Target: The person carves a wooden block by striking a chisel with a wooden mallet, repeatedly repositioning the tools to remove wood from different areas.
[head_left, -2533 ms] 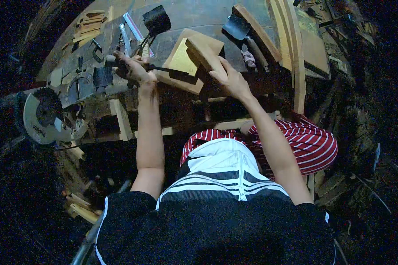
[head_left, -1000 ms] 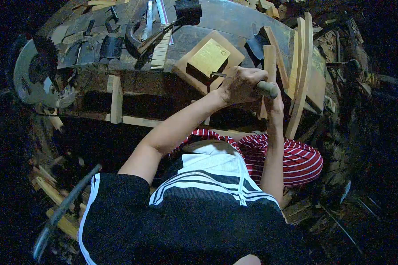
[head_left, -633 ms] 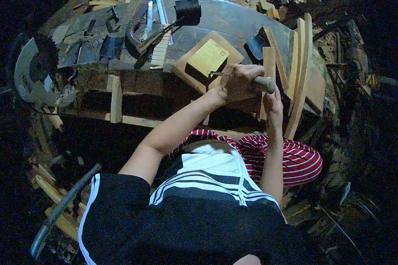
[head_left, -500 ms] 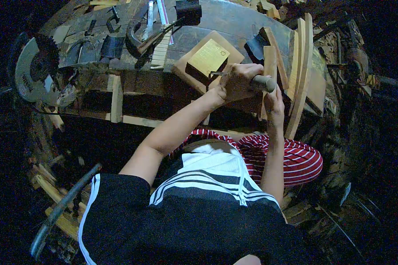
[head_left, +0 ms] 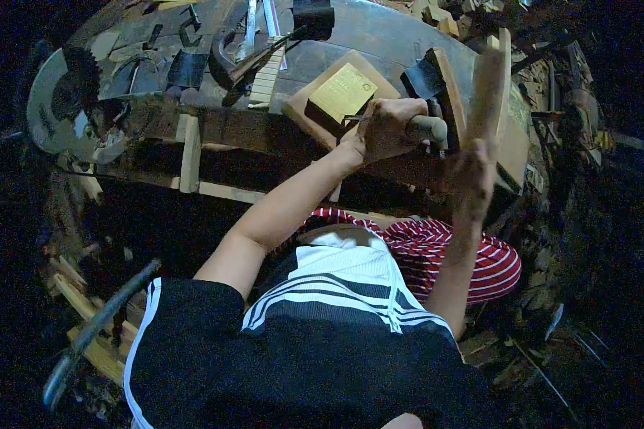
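My left hand (head_left: pixel 392 129) is wrapped round the grey handle of a chisel (head_left: pixel 431 131). The handle's rounded butt sticks out to the right, and a thin dark metal part shows on the left, over the edge of a wooden board (head_left: pixel 297 105). On that board lies a gold-coloured box (head_left: pixel 348 89), just beyond the left hand. Farther right, my right hand (head_left: pixel 476 175), smeared by motion, grips the lower end of a wooden bar (head_left: pixel 485 93). The bar stands roughly upright in this view, apart from the chisel handle.
On the worn bench (head_left: pixel 329 53) lie a bow saw (head_left: pixel 254 64), a clamp (head_left: pixel 189 28) and dark abrasive-looking sheets (head_left: pixel 188 69). A toothed circular blade (head_left: pixel 46 111) stands at the left end. Long wooden pieces (head_left: pixel 449 93) lie at the right. Wood scraps (head_left: pixel 86 322) cover the floor.
My right hand has swung the wooden bar right, away from the chisel's butt. My left hand stays nearly in place on the handle. The whole view has shifted slightly.
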The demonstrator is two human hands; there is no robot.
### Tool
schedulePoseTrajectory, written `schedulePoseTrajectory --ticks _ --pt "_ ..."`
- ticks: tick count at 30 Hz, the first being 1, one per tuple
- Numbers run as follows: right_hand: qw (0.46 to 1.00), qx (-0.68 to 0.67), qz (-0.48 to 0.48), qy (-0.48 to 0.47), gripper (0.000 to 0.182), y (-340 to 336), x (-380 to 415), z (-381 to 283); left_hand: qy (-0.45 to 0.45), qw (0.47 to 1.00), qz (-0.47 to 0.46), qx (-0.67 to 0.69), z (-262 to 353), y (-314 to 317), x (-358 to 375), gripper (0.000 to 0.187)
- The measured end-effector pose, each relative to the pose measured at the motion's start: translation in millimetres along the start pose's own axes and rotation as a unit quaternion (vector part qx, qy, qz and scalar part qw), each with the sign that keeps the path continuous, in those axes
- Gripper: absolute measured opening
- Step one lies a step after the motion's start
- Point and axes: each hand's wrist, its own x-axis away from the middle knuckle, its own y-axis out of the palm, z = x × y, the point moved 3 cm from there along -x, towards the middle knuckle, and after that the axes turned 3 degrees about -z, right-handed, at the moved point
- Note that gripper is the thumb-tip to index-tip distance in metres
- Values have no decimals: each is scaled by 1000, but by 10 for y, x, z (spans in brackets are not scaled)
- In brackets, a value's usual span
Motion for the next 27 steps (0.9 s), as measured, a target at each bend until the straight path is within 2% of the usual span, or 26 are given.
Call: schedulePoseTrajectory --ticks 1,2,3,5,6,8,9,10,12,13,18,19,20,26,27 --pt "980 -140 -116 82 38 -91 1 -44 5 1000 18 -6 -12 -13 -2 28" --pt "921 -274 -225 161 36 -174 51 -115 10 999 35 -11 -12 -18 7 28" --pt "922 -274 -223 159 36 -96 103 -200 11 999 34 -9 -45 9 8 28" --pt "980 -33 -192 32 46 210 217 -389 -22 999 34 -30 -141 46 20 28" --pt "981 91 -171 -32 51 413 284 -488 -20 999 35 -31 -131 30 11 28" --pt "923 331 -117 -158 62 626 376 -633 -20 998 65 4 -96 6 -1 28" --pt "905 370 -129 -166 64 571 371 -619 -18 998 64 6 -76 32 9 28" --pt "904 370 -129 -170 64 550 359 -625 -28 997 61 24 -87 44 16 28" --pt "949 253 -76 -174 63 467 383 -640 -47 996 63 38 -109 28 47 28" --pt "979 194 -42 -56 60 -372 276 -156 -50 998 46 5 -119 33 37 29" --pt "937 300 -139 -110 54 639 434 -576 -44 999 24 -19 -28 31 39 33" --pt "921 317 -143 -176 50 650 442 -628 -39 999 20 -15 -14 60 25 33" --pt "921 317 -141 -179 50 602 423 -648 -22 999 29 -11 -6 55 3 33" --pt "953 287 -57 -74 52 348 531 -449 -51 998 23 -20 -24 2 34 32" --pt "939 303 -95 -130 55 534 476 -558 -44 997 51 -22 1 -1 23 31"
